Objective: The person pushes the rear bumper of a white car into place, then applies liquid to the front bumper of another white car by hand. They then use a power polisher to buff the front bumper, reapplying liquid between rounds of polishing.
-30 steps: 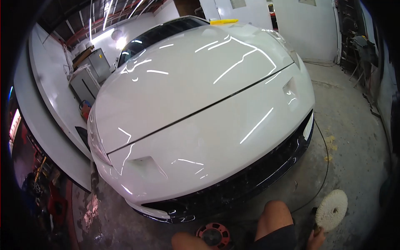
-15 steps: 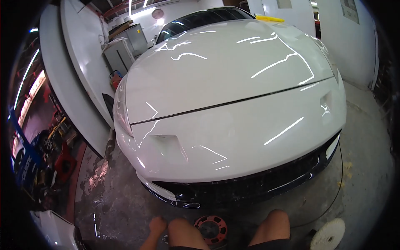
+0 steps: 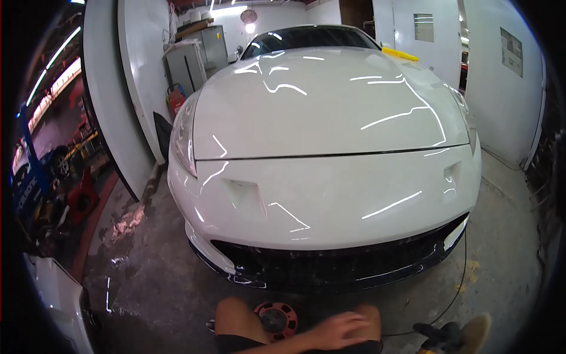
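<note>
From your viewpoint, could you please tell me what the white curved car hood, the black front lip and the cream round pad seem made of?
White curved car hood: glossy paint, given its crisp streaks; metal or composite beneath, I can't tell.
Black front lip: probably plastic or fibreglass, glossy edge catching highlights.
Cream round pad: matte, without highlights, perhaps wool or foam.

Watching from far away, I can read one word only, "CALSONIC", its first letter less clear, which runs slantwise along the blue panel [image 3: 29, 190] at far left.
</note>
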Tool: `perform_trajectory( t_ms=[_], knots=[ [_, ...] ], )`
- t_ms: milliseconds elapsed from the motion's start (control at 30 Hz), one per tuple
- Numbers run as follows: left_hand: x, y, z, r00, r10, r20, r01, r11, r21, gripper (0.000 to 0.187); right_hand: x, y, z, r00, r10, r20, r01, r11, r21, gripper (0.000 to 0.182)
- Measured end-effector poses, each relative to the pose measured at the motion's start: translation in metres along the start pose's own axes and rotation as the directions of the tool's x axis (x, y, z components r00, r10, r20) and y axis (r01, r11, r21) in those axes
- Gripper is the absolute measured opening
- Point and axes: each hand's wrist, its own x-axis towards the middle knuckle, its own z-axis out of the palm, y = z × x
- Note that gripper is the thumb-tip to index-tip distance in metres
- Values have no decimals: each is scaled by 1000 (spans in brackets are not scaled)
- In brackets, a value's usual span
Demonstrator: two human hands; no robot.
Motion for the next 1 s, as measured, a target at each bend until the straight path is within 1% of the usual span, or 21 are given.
perform_trajectory(
  t_ms=[67,100,167,200,233,300,333,367,433,500,567,600,700,767,900,1000],
  knots=[
    [31,14,29,989,69,132,-59,995,-80,57,5,-24,7,996,-39,82,34,998,56,34],
    [40,21,35,989,75,128,-66,995,-70,57,5,-33,7,991,-58,122,49,996,76,34],
    [57,37,38,997,53,58,-39,976,-215,74,5,-48,14,977,-90,192,71,992,108,33],
    [62,49,36,999,37,-24,-43,935,-351,58,5,-53,17,968,-105,229,79,990,121,33],
    [62,57,32,999,38,-29,-46,935,-351,58,3,-59,19,959,-119,257,87,987,133,32],
    [63,66,17,962,224,-159,-270,879,-393,36,0,-69,24,939,-142,314,97,983,155,32],
    [65,82,10,903,273,-332,-376,876,-302,27,-3,-75,28,925,-154,347,97,980,176,31],
    [60,87,0,905,277,-322,-373,880,-293,27,-4,-78,31,909,-167,381,101,977,187,31],
    [46,99,-21,901,380,-210,-417,892,-176,30,-10,-89,42,878,-186,440,101,973,209,30],
    [46,119,-30,896,391,-209,-423,896,-137,29,-16,-99,53,839,-205,505,97,968,232,29],
    [40,123,-28,895,363,-259,-380,925,-15,28,-21,-111,65,799,-223,559,96,964,247,29],
    [40,127,-27,894,370,-254,-382,924,-1,28,-22,-114,71,793,-235,562,102,961,258,29],
    [43,138,-28,861,416,-294,-420,906,51,29,-27,-121,86,726,-255,639,94,957,275,27],
    [45,142,-27,846,453,-282,-465,885,24,29,-32,-130,92,702,-267,660,95,954,285,27],
    [48,156,-29,841,454,-295,-448,889,92,26,-39,-134,93,695,-261,671,78,954,291,25],
    [52,164,-28,836,458,-301,-461,885,64,25,-44,-127,83,708,-247,661,60,954,292,24]
  ],
)
